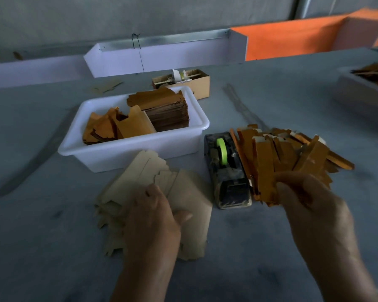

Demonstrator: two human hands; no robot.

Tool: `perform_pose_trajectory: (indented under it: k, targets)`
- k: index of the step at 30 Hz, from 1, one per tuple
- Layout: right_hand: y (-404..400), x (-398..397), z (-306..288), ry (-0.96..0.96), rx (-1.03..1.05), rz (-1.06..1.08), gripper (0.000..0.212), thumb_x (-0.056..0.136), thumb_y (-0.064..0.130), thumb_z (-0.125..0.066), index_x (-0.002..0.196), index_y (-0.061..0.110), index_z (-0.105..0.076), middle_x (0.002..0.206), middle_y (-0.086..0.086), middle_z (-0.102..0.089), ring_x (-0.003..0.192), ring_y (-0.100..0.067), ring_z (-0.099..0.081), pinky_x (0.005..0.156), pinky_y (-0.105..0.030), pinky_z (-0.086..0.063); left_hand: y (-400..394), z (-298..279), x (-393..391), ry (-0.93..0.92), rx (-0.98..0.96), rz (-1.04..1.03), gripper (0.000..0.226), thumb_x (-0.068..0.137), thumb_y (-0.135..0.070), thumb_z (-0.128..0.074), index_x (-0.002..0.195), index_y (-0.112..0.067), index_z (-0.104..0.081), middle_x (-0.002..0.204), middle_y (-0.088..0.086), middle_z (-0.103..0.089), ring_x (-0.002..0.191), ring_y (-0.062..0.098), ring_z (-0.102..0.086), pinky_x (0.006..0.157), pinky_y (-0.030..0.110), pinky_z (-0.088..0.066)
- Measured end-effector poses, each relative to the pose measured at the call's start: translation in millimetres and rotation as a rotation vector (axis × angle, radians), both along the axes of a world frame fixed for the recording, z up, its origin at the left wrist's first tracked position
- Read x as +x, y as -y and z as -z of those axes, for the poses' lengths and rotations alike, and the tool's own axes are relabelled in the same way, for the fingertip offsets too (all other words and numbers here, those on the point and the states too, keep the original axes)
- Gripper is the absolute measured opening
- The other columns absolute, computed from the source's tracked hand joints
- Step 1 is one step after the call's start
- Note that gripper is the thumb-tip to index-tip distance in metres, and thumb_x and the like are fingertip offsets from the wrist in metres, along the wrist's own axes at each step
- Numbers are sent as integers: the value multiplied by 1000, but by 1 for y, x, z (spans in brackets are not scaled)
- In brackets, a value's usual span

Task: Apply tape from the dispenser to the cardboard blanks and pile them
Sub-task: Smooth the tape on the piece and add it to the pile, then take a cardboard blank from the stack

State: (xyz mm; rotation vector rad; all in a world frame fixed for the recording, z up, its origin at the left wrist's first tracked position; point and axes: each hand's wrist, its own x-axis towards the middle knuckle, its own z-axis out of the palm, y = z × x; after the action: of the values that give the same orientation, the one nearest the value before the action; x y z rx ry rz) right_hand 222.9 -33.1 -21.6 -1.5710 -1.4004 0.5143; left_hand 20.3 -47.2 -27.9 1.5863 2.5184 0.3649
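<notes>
Cardboard is under both my hands. My left hand (153,216) lies on the pale stack of cardboard blanks (183,205) at about seven o'clock on the table (42,247), fingers loosely bent over the top sheets with the thumb out to the side, pressing rather than gripping as far as I can tell. My right hand (303,192) is at four o'clock, fingers curled round the near ends of the taped pile (282,153), a fan of orange-brown strips just right of the tape dispenser (227,171). The dispenser stands between the two heaps, its green roll (222,150) towards twelve o'clock and its near end facing me.

I judge I am setting a finished piece onto the pile and reaching for the next. To do it well I should square the strips so the fan does not slide, peel only one blank off with my left thumb, and bring its edge to the near end of the dispenser.

Behind, at eleven o'clock, the white tub (131,136) holds more blanks.
</notes>
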Motion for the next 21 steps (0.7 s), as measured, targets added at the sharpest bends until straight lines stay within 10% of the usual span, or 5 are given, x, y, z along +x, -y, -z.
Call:
perform_pose_trajectory:
  k: [4,9,14,18,21]
  targets:
    - [6,-7,1,-52,-50,-110,21,83,19,-62,75,39,-61,73,14,-66,64,0,-61,54,-16,-42,-3,-1,-7,384,90,-41,28,82,-34,-71,86,-18,-49,85,1,-61,78,19,-57,63,32,-42]
    - [11,-14,10,-112,-185,-229,14,85,16,-61,84,27,-69,76,10,-71,78,-6,-68,75,-35,-57,6,-9,-16,435,290,-12,28,86,-33,-66,68,-16,-52,57,1,-55,56,15,-53,48,30,-31]
    - [13,-29,9,-325,-294,-372,10,86,17,-60,88,22,-69,82,12,-72,78,-6,-69,70,-28,-57,18,-26,-22,1075,308,14,5,80,-22,-71,81,-17,-72,77,1,-74,72,20,-68,65,32,-48]
    - [16,-40,6,-604,-437,-512,35,70,44,-59,94,22,-70,89,9,-71,85,-5,-68,66,-22,-56,23,-23,-6,1248,271,95,13,76,-15,-70,87,-8,-70,67,-2,-72,52,2,-62,47,12,-43]
    - [17,-46,5,-711,-458,-503,34,66,37,-64,94,18,-70,81,5,-71,70,-6,-65,55,-20,-50,24,-16,4,1286,205,128,47,56,-37,-73,97,-14,-69,85,-1,-76,76,13,-71,67,26,-51]
